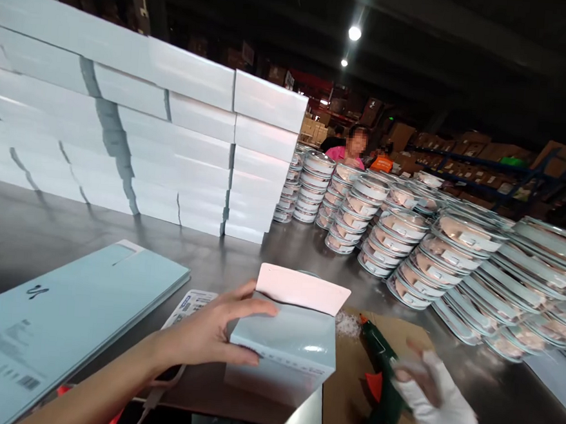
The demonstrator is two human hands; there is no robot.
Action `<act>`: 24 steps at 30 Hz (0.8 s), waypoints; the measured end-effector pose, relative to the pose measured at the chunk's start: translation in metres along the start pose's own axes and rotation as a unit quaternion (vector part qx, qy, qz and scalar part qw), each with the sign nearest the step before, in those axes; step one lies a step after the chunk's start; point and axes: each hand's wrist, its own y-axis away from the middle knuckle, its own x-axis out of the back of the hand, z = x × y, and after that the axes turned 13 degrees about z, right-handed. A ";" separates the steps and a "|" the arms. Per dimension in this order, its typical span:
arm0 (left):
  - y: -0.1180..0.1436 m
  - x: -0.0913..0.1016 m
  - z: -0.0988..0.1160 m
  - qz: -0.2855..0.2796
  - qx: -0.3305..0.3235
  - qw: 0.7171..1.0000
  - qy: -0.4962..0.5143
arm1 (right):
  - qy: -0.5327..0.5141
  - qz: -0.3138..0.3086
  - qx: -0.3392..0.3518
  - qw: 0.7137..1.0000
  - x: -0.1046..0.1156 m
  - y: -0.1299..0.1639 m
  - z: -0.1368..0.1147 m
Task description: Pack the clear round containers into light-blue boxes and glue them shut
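Note:
My left hand (214, 330) grips the left side of a small light-blue carton (286, 338), fingers on its top and thumb on its near edge. The carton's pale end flap (301, 289) stands up at the far side. On the right, my right hand (439, 397), in a white glove or wrap, is smeared by motion beside a green glue gun (382, 354) with an orange trigger. Whether it touches the glue gun I cannot tell. Under the glue gun lies a brown cardboard sheet (413, 331), with a clump of clear glue strands (347, 324) near the nozzle.
Flat light-blue cartons (77, 307) lie stacked at left, next to a partly covered phone-like device (186, 305). A wall of white boxes (172, 133) stands behind. Stacks of round lidded containers (388, 235) fill the right side. A person in pink (338, 154) is beyond them.

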 end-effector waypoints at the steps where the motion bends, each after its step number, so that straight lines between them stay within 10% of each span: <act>1: 0.000 0.000 -0.001 0.001 0.006 1.000 0.001 | -0.023 -0.065 0.081 0.994 -0.019 0.005 -0.014; 5: 0.008 -0.012 -0.013 0.048 -0.023 0.997 0.053 | -0.095 -0.272 0.221 0.932 -0.079 0.019 -0.041; 10: 0.015 -0.035 -0.032 0.146 -0.115 0.974 0.129 | -0.039 -0.239 0.323 0.915 -0.080 0.020 -0.017; 16: 0.008 -0.018 -0.016 0.059 -0.180 0.981 0.050 | 0.014 -0.254 0.492 0.833 -0.090 0.031 -0.031; 20: 0.002 -0.006 -0.003 0.031 -0.129 0.987 0.090 | 0.032 -0.215 0.521 0.825 -0.095 0.033 -0.030; 24: 0.005 -0.007 -0.006 0.186 -0.039 0.967 0.170 | -0.046 -0.138 0.393 0.908 -0.088 0.037 -0.010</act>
